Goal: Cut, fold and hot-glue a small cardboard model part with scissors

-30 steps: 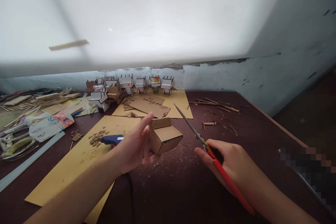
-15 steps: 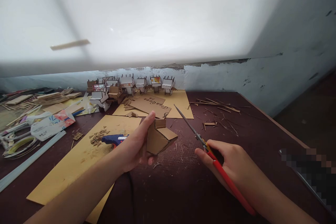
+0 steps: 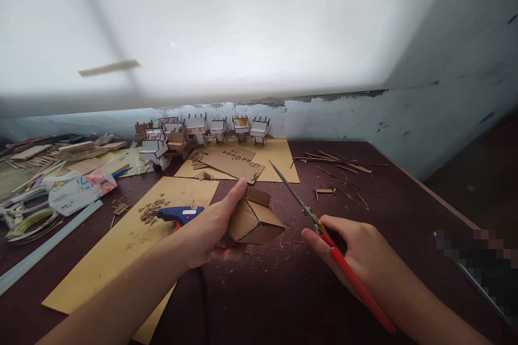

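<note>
My left hand [image 3: 220,226] grips a small folded cardboard piece [image 3: 256,220], brown and box-like, with the thumb along its upper left edge. Some of those fingers are hidden beneath it. In my right hand [image 3: 350,250] is a pair of scissors [image 3: 348,272] with red handles; its blades look closed and point up and away, to the right of the cardboard without touching it. Just behind my left wrist lies a blue glue gun [image 3: 182,214] on a yellow board [image 3: 117,250], beside a heap of small cardboard scraps [image 3: 151,210].
Several small cardboard models [image 3: 197,130] stand along the wall at the back. Lettered cardboard [image 3: 232,160] lies before them. Thin strips [image 3: 335,160] are scattered at right. Rolls of tape [image 3: 34,225], a pale long strip [image 3: 52,245] and wood pieces [image 3: 76,148] crowd the left. A blurred-out dark object [image 3: 481,269] is at far right.
My left hand has turned the cardboard piece and shifted it slightly to the right, so other faces of it show. The scissors and my right hand have barely moved.
</note>
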### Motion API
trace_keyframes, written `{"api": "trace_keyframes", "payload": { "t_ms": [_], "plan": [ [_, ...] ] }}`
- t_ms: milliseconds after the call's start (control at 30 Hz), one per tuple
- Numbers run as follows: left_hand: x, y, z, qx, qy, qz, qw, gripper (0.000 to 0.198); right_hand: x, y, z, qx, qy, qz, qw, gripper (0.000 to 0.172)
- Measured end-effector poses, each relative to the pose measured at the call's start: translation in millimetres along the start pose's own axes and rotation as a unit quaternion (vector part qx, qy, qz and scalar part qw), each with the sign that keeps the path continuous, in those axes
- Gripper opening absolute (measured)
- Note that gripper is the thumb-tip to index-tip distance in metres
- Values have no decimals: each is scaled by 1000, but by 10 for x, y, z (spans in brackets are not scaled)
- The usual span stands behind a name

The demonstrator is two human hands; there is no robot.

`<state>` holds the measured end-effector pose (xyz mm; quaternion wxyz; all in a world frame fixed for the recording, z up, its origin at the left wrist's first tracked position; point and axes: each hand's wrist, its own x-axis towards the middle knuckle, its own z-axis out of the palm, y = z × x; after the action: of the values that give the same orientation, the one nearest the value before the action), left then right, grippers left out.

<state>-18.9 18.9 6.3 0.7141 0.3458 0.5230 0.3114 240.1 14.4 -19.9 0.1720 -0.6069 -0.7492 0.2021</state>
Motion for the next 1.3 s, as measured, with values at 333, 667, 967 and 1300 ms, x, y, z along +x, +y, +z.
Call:
{"api": "trace_keyframes", "payload": {
  "t_ms": [333,667,967,1300],
  "plan": [
    [-53,-7,-15,-33,-93,24,995,43,0,11,23,2,-6,6,1000,63],
    [-49,17,-51,-18,-100,26,995,58,-2,22,16,-4,-3,3,1000,63],
    [-41,39,-30,-44,-131,33,990,62,-5,2,9,-6,-1,-4,1000,63],
    [-13,27,-16,-46,-136,29,989,52,0,-3,14,-5,-2,1,1000,62]
  ]
}}
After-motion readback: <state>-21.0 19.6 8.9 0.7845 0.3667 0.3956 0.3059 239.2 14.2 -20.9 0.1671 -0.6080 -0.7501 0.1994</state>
